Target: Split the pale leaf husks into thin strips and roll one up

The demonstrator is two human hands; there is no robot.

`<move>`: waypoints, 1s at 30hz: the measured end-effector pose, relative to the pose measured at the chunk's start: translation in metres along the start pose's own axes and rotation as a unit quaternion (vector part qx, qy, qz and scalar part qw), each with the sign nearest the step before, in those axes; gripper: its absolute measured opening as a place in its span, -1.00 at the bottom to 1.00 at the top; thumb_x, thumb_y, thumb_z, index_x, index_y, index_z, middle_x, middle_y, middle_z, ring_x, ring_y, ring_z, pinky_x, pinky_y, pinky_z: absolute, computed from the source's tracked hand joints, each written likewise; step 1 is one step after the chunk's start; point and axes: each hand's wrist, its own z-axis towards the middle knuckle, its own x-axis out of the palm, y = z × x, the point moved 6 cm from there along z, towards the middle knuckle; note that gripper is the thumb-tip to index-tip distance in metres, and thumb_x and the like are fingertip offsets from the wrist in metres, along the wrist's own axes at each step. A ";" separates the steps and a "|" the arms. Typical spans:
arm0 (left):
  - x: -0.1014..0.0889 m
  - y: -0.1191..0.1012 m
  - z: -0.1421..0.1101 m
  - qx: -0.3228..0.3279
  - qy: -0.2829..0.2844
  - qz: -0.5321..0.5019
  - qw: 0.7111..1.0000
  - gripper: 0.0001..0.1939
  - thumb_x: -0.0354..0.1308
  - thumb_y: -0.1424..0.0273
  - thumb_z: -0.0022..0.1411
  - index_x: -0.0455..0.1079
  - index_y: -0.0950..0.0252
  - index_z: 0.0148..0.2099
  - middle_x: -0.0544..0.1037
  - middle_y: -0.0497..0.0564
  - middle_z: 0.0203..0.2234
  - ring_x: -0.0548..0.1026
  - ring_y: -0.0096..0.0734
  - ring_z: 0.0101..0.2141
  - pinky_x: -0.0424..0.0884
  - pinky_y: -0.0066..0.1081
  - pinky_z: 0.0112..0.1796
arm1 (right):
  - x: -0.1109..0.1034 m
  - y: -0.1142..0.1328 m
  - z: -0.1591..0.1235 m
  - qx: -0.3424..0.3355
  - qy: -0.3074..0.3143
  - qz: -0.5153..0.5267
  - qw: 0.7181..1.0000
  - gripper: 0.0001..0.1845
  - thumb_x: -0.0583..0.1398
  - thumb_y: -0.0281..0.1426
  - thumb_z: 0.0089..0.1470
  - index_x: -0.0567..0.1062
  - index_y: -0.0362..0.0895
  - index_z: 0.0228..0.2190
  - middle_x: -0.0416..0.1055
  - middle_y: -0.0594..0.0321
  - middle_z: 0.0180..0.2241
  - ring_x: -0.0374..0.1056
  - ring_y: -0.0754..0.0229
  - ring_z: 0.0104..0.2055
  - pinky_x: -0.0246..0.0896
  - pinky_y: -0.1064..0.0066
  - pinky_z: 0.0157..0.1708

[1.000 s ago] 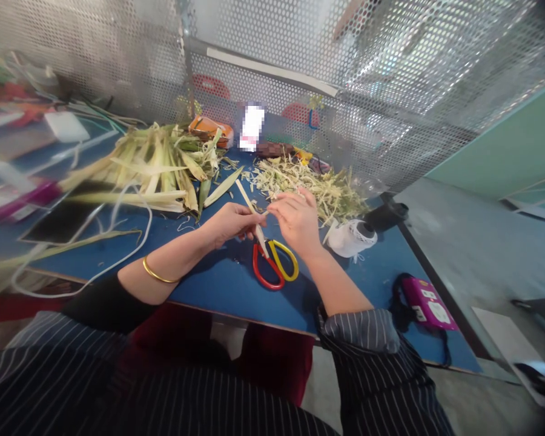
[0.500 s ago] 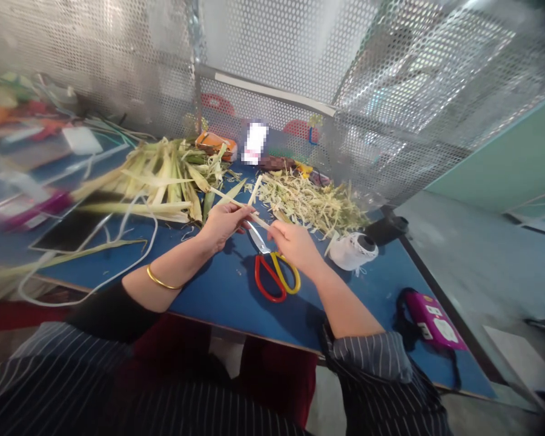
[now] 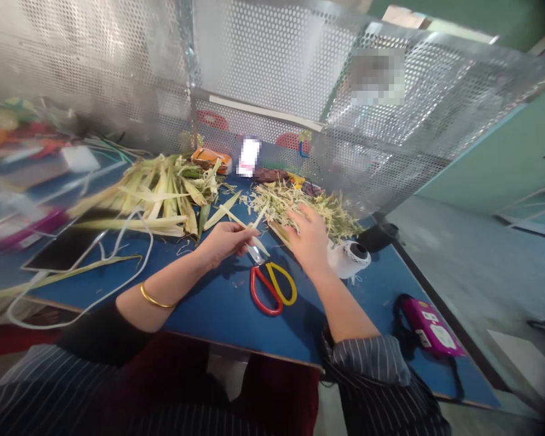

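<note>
My left hand is closed, pinching pale corn husk strips that cross each other at the fingertips. Over the near side of a heap of shredded husk strips, my right hand is open with its fingers apart; it holds nothing that I can see. Scissors with one red and one yellow handle lie on the blue table between my hands, their blades partly hidden by the strips. Left of the shreds lies a pile of long whole husks.
A white cone of thread stands beside my right wrist, near a black cylinder. At the right edge rests a purple box with a strap. A dark tablet and white cable are left. Perforated metal panels rise behind.
My right hand has let go of the husk strip and moved right and forward to the shredded heap, its fingers opening. My left hand still holds the strips. The view has tilted up slightly.
</note>
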 end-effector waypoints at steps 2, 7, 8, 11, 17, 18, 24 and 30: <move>0.010 0.001 -0.006 -0.007 0.038 0.029 0.999 -0.67 0.24 0.20 0.09 0.50 0.41 -0.30 0.52 0.03 -0.54 0.36 -0.59 -0.63 0.26 -0.53 -0.60 | -0.005 0.010 -0.002 -0.049 -0.046 -0.019 0.998 -0.78 0.16 -0.31 0.14 0.56 -0.08 -0.23 0.47 0.13 -0.29 0.31 0.04 -0.11 0.09 0.14 -0.02; 0.032 0.006 -0.024 -0.004 0.153 0.166 0.974 -0.68 0.13 0.21 0.15 0.46 0.37 -0.48 0.51 0.03 -0.62 0.37 -0.53 -0.66 0.27 -0.52 -0.60 | 0.003 0.040 -0.008 -0.085 0.070 0.040 0.993 -0.79 0.21 -0.21 0.11 0.58 -0.04 -0.42 0.41 0.29 -0.49 0.29 0.20 -0.34 0.03 0.17 0.01; 0.036 0.008 -0.027 0.010 0.180 0.219 0.959 -0.67 0.11 0.24 0.15 0.43 0.36 -0.54 0.48 0.03 -0.66 0.36 -0.52 -0.67 0.27 -0.51 -0.60 | 0.007 0.046 -0.010 -0.085 0.111 0.069 0.988 -0.77 0.22 -0.19 0.10 0.57 -0.05 -0.45 0.39 0.31 -0.52 0.29 0.23 -0.37 0.04 0.19 0.00; 0.040 0.016 -0.031 0.031 0.206 0.271 0.940 -0.86 0.11 0.40 0.06 0.43 0.32 -0.48 0.51 -0.01 -0.63 0.42 -0.45 -0.63 0.29 -0.51 -0.59 | 0.016 0.056 -0.014 -0.060 0.198 0.168 0.964 -0.73 0.22 -0.19 0.09 0.51 -0.09 -0.53 0.35 0.35 -0.57 0.28 0.26 -0.43 0.15 0.30 -0.15; 0.018 0.005 -0.018 0.103 0.058 0.364 0.924 -0.72 0.02 0.35 0.12 0.45 0.28 -0.56 0.43 -0.05 -0.72 0.38 -0.48 -0.68 0.24 -0.51 -0.60 | 0.007 0.044 -0.015 0.081 0.133 0.241 0.958 -0.83 0.21 -0.27 0.09 0.43 -0.09 -0.47 0.43 0.34 -0.52 0.34 0.26 -0.47 0.22 0.43 -0.39; 0.013 0.001 -0.015 0.109 0.030 0.358 0.927 -0.74 0.03 0.37 0.11 0.48 0.28 -0.52 0.44 -0.05 -0.72 0.39 -0.49 -0.67 0.25 -0.52 -0.58 | 0.004 0.043 -0.015 0.080 0.117 0.221 0.965 -0.85 0.20 -0.28 0.09 0.44 -0.08 -0.44 0.45 0.34 -0.51 0.36 0.26 -0.46 0.23 0.43 -0.37; -0.009 -0.002 -0.002 0.074 -0.078 0.144 0.984 -0.76 0.03 0.37 0.11 0.52 0.33 -0.35 0.48 -0.04 -0.61 0.35 -0.53 -0.67 0.26 -0.52 -0.63 | -0.002 0.057 -0.021 -0.102 0.029 0.027 0.994 -0.88 0.12 -0.37 0.19 0.48 -0.05 -0.33 0.54 0.26 -0.38 0.41 0.21 -0.37 0.19 0.35 -0.17; 0.010 0.013 -0.002 0.031 -0.032 -0.044 0.998 -0.85 0.17 0.37 0.11 0.46 0.36 -0.42 0.46 -0.04 -0.60 0.35 -0.59 -0.66 0.33 -0.53 -0.58 | 0.008 0.067 -0.033 -0.146 -0.010 -0.018 0.989 -0.86 0.09 -0.43 0.19 0.43 -0.07 -0.39 0.50 0.24 -0.43 0.38 0.19 -0.34 0.13 0.31 -0.14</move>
